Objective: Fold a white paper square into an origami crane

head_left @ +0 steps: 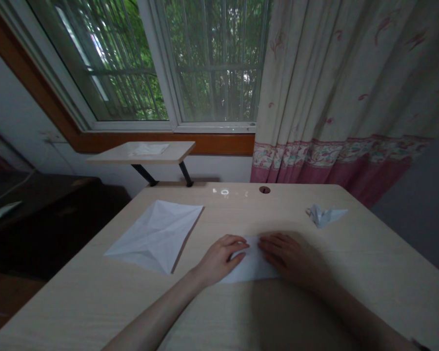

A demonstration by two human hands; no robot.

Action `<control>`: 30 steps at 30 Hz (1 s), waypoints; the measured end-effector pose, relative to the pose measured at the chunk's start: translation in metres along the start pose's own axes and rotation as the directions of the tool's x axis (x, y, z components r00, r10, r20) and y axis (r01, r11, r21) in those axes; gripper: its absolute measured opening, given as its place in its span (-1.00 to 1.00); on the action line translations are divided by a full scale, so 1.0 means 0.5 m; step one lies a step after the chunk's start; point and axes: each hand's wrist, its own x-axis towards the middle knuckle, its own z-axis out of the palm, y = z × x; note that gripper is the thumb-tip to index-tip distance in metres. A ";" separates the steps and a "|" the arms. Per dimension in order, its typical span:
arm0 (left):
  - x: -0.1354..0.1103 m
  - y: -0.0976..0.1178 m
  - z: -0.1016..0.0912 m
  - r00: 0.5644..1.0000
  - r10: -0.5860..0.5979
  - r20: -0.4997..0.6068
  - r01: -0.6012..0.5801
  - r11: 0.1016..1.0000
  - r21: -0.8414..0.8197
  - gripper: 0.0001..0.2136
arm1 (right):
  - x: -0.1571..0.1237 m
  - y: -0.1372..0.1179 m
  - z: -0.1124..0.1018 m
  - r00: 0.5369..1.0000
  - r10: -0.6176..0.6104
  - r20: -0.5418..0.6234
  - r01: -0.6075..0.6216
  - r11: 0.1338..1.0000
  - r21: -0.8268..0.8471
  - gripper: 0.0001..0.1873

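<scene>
Two bare forearms enter at the bottom edge of the frame: left forearm [153, 312] at lower left, right forearm [362, 317] at lower right. Both slim, smooth, tapering to narrow wrists. Left hand [219, 261] and right hand [289, 258] bare, slender fingers, nails too small to read. Right hand and forearm in shadow, surface detail poor. Small dark item [420, 344] at lower right frame edge, against the right forearm; cut off, kind not identifiable.
</scene>
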 end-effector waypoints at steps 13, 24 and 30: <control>-0.015 0.028 0.030 0.999 -0.006 0.043 -0.005 0.969 0.246 -0.59 | -0.015 -0.012 0.052 0.999 -0.045 0.000 0.045 0.996 -0.081 -0.46; -0.013 0.026 0.052 0.997 -0.005 0.082 -0.032 0.898 0.440 -0.56 | -0.020 -0.010 0.060 0.994 0.003 0.113 0.008 0.995 -0.104 -0.36; -0.012 0.017 0.060 0.992 -0.043 0.120 -0.021 0.871 0.490 -0.57 | -0.017 -0.003 0.052 0.983 -0.003 0.182 0.039 0.980 -0.194 -0.26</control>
